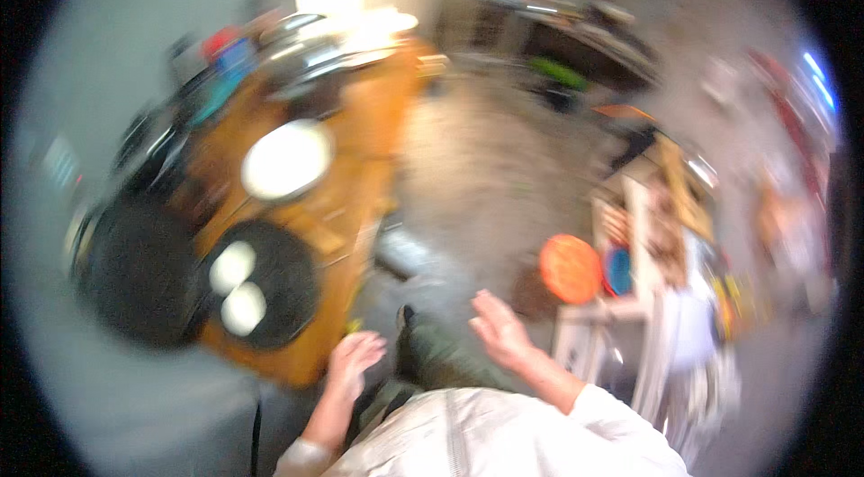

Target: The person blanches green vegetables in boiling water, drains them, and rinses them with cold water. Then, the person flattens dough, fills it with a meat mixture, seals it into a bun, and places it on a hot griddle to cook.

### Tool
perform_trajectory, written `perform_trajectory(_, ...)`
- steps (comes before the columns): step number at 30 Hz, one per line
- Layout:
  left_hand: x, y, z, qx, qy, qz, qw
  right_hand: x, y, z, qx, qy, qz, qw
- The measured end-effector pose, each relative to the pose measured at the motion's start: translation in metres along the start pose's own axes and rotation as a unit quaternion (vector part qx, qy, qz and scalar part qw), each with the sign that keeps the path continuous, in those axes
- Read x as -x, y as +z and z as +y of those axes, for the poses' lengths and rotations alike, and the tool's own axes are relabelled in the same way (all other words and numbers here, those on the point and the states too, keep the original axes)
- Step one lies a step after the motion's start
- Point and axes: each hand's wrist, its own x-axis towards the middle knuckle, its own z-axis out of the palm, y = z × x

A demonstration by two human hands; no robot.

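The picture is strongly blurred. My left hand (356,357) hovers by the near corner of a wooden table (337,315), its fingers apart and nothing in it. My right hand (500,330) is held out over the floor, empty, with fingers spread. On the table, left of my left hand, lies a round black plate or pan (290,268) bearing two round whitish pieces (233,268). A similar dark disc (138,274), perhaps a raised lid, stands beside it. Farther along the table is a bright white round plate or bowl (288,160).
Shiny metal ware (310,52) crowds the table's far end. To the right stand a round orange object (570,268), a blue container (617,270) and a pale wooden rack or shelf (641,241) with assorted goods. A cluttered bench (580,38) stands farther off beyond the floor (486,173).
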Motion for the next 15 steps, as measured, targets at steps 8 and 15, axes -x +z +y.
perform_trajectory(8,-0.01,0.144,-0.062,-0.191,-0.111,-0.167,0.961,0.22,-0.044,0.04,-0.05,0.217,0.293,0.93)
perform_trajectory(15,0.002,0.263,-0.133,-0.28,-0.119,-0.251,0.919,0.384,-0.069,0.11,-0.127,0.422,0.509,0.739)
